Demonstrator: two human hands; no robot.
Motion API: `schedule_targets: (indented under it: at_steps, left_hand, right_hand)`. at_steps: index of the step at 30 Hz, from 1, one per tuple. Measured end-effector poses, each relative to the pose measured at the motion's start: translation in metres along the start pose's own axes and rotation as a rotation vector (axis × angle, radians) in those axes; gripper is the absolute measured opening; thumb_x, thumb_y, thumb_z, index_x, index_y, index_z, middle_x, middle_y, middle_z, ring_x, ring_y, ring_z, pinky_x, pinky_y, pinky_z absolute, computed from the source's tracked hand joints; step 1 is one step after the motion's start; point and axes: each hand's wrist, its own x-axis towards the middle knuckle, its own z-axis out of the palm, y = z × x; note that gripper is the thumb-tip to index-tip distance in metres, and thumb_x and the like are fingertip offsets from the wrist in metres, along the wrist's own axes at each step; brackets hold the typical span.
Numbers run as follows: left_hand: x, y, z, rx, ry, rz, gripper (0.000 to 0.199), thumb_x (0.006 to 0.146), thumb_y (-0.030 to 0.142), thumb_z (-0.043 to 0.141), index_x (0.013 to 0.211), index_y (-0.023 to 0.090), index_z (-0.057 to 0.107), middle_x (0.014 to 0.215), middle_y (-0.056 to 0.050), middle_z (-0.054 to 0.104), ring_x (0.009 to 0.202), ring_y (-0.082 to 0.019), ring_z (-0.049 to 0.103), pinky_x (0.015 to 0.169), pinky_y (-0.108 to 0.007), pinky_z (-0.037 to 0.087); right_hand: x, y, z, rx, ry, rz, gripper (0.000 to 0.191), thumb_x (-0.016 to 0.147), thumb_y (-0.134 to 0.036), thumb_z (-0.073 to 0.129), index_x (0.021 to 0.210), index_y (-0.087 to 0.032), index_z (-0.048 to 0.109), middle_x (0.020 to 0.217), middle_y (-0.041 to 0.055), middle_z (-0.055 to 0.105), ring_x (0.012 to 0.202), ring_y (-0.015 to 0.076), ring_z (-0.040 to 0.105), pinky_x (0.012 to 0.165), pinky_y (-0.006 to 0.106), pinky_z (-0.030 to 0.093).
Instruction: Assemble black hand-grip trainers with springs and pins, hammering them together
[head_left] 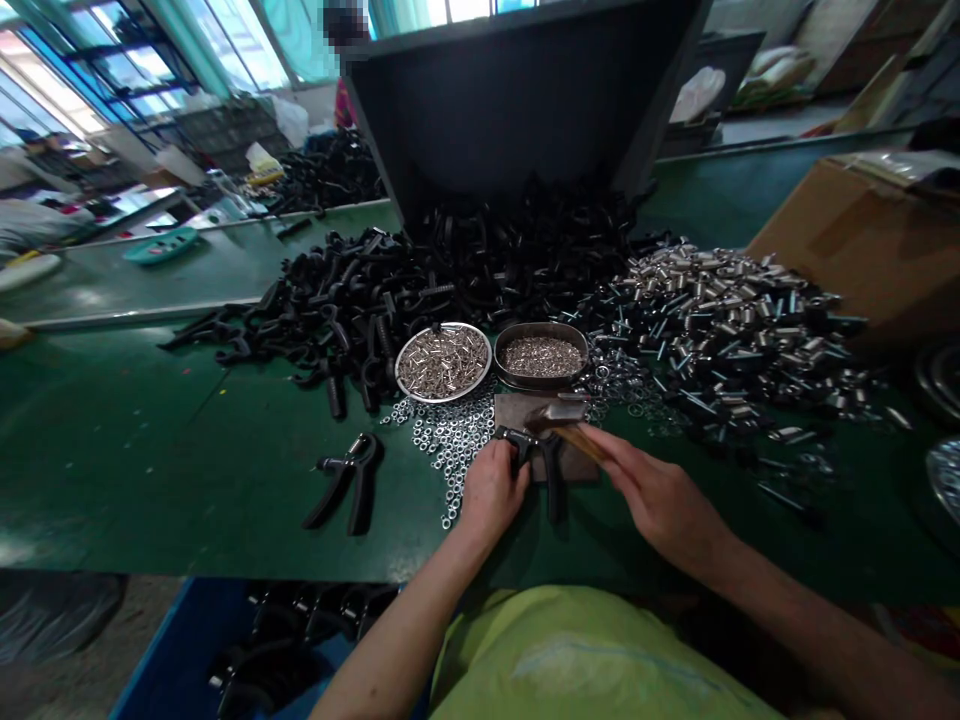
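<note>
My right hand (652,490) is closed round the wooden handle of a hammer (564,412), whose metal head is over a flat metal plate (583,466). On that plate my left hand (493,490) grips a black spring clamp (553,480), its handles pointing toward me. The hammer head is close above the clamp; whether they touch I cannot tell. Another black clamp (362,485) lies on the table to the left. Behind the plate stand a round dish of small metal pins (444,362) and an oval tin of tiny metal parts (541,357). Loose metal nuts (454,450) lie beside my left hand.
Black plastic clamp parts (352,290) spill from a big dark bin (517,110) across the green table (150,430). Silvery metal pieces and bolts (720,310) are heaped at right, near a cardboard box (862,240). Below, a blue crate (176,650) holds several clamps. A person (345,100) is behind the bin.
</note>
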Motion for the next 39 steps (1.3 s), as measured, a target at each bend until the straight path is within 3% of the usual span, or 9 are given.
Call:
schedule_targets:
  at_steps: [2,7,13,16,23,28,31,35,39]
  left_hand:
    - [0.001,0.0,0.0,0.011,0.004,0.015,0.008,0.08,0.023,0.053,0.084,0.02,0.047,0.085,-0.006,0.056,0.08,-0.02,0.054,0.071,-0.032,0.044]
    - [0.002,0.0,-0.001,0.029,-0.016,0.027,0.008,0.08,0.023,0.052,0.083,0.021,0.046,0.084,-0.005,0.054,0.08,-0.021,0.054,0.07,-0.032,0.043]
    - [0.005,0.001,-0.004,0.001,-0.038,0.028,0.008,0.079,0.022,0.052,0.082,0.021,0.045,0.084,-0.006,0.054,0.083,-0.021,0.054,0.071,-0.032,0.043]
    - [0.006,0.001,-0.005,0.002,-0.045,0.022,0.008,0.079,0.022,0.052,0.082,0.021,0.045,0.085,-0.006,0.054,0.083,-0.021,0.054,0.071,-0.032,0.043]
    - [0.006,0.0,-0.005,0.007,-0.047,0.004,0.009,0.079,0.025,0.053,0.082,0.02,0.046,0.085,-0.006,0.055,0.081,-0.021,0.054,0.07,-0.032,0.043]
    - [0.009,0.002,-0.006,0.01,-0.057,0.003,0.009,0.078,0.024,0.054,0.081,0.019,0.048,0.082,-0.006,0.056,0.077,-0.02,0.054,0.067,-0.031,0.041]
    - [0.009,-0.001,-0.009,0.009,-0.049,-0.032,0.01,0.076,0.025,0.056,0.079,0.019,0.049,0.079,-0.004,0.057,0.073,-0.018,0.053,0.064,-0.028,0.04]
    - [-0.001,-0.025,-0.036,-0.034,0.085,-0.157,0.009,0.077,0.027,0.057,0.079,0.019,0.052,0.075,-0.001,0.058,0.069,-0.015,0.053,0.063,-0.025,0.038]
    - [-0.025,-0.075,-0.091,0.014,0.312,-0.374,0.018,0.08,0.035,0.054,0.086,0.018,0.056,0.081,-0.002,0.061,0.072,-0.016,0.056,0.065,-0.026,0.04]
  right_hand:
    - [-0.001,-0.001,0.001,-0.008,0.061,0.005,0.044,0.093,-0.024,0.031,0.136,-0.024,0.042,0.124,0.0066,0.062,0.106,0.0207,0.062,0.088,0.036,0.052]
    - [0.008,0.008,0.005,-0.068,-0.154,0.04,0.043,0.092,-0.023,0.036,0.133,-0.03,0.047,0.114,0.0033,0.067,0.093,0.0221,0.068,0.081,0.04,0.056]
    - [0.035,0.01,0.0,-0.054,0.132,0.077,0.045,0.094,-0.024,0.031,0.138,-0.023,0.04,0.131,0.0075,0.056,0.108,0.0222,0.061,0.09,0.037,0.051]
    - [0.039,0.02,0.006,-0.163,-0.064,0.152,0.043,0.093,-0.027,0.033,0.135,-0.024,0.044,0.12,0.0075,0.064,0.093,0.0255,0.068,0.077,0.038,0.055]
    - [0.018,0.007,0.005,-0.054,0.053,0.032,0.045,0.094,-0.025,0.031,0.138,-0.024,0.04,0.128,0.0064,0.059,0.108,0.0217,0.061,0.089,0.036,0.051]
    - [0.004,0.016,0.02,-0.221,-0.174,0.031,0.044,0.093,-0.025,0.034,0.136,-0.029,0.044,0.113,0.0043,0.068,0.085,0.0221,0.07,0.07,0.037,0.057]
    - [-0.005,0.029,0.02,-0.259,-0.023,-0.012,0.043,0.095,-0.026,0.033,0.137,-0.027,0.042,0.123,0.0034,0.063,0.097,0.0203,0.067,0.075,0.034,0.056]
    - [-0.036,0.065,0.012,-0.487,0.178,-0.023,0.042,0.094,-0.031,0.038,0.136,-0.027,0.044,0.114,0.0036,0.067,0.079,0.019,0.069,0.058,0.028,0.051]
    - [-0.074,0.11,0.006,-0.722,0.224,0.008,0.044,0.092,-0.035,0.041,0.134,-0.025,0.048,0.085,0.0051,0.07,0.066,0.0204,0.063,0.049,0.03,0.038]
